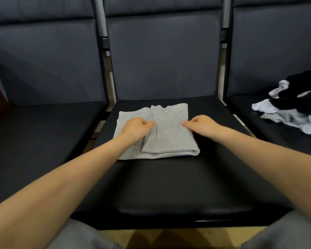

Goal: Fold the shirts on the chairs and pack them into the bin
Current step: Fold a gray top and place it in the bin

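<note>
both hands, left hand (136, 127) and right hand (201, 124), fingers curled, pinch a half-folded grey shirt (169, 137) on the black middle chair (169, 186); a clothes pile (294, 108) lies on the right chair (269, 126).

A single wide-angle head-worn view looks forward and steeply down from close above the middle chair seat (169, 186), facing the row of chair backrests (163, 56), with both forearms reaching in from the bottom corners.

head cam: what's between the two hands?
Head view: only the folded-over top panel of the light grey shirt lies between left hand and right hand; nothing else.
</note>
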